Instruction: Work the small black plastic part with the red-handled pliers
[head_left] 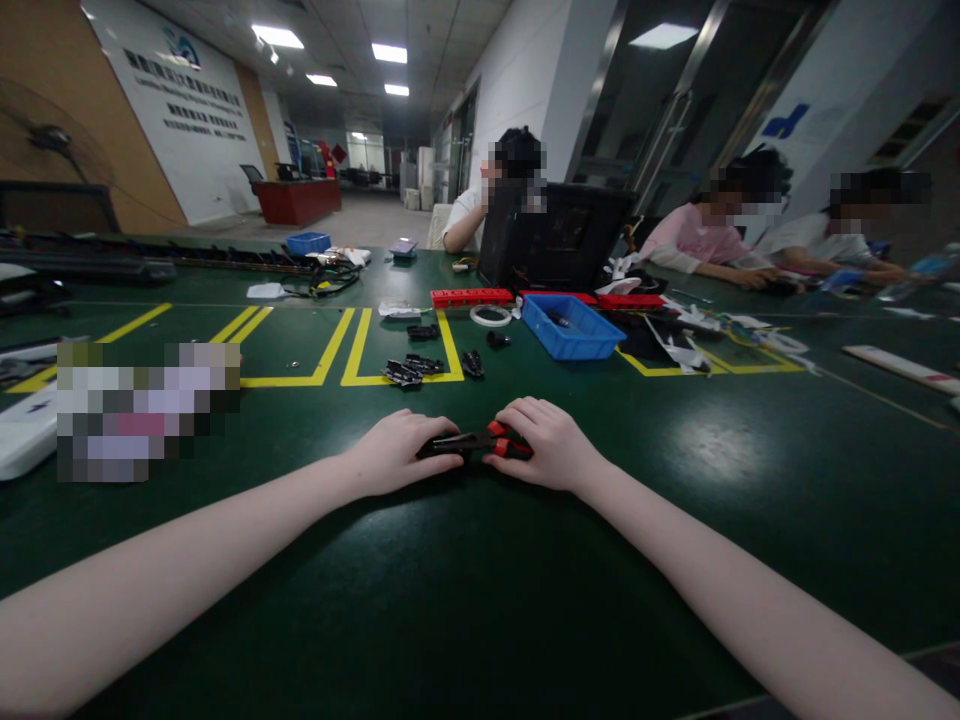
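Note:
My right hand (551, 445) is closed around the red and black handles of a pair of pliers (476, 441) above the green table (480, 600). The pliers' jaws point left, toward my left hand (405, 452). Between the thumb and fingers of my left hand is a small black part (439, 445), near the jaws. Whether the jaws touch it is hard to tell. Beyond my hands, several black parts (405, 372) lie inside a yellow-taped outline, and another black part (472, 363) lies just right of it.
A blue bin (574, 328) stands beyond my right hand, near a roll of tape (490, 316) and red strips (472, 297). A large black case (559, 235) is farther back. People sit across the table. A white object (26, 430) lies at left.

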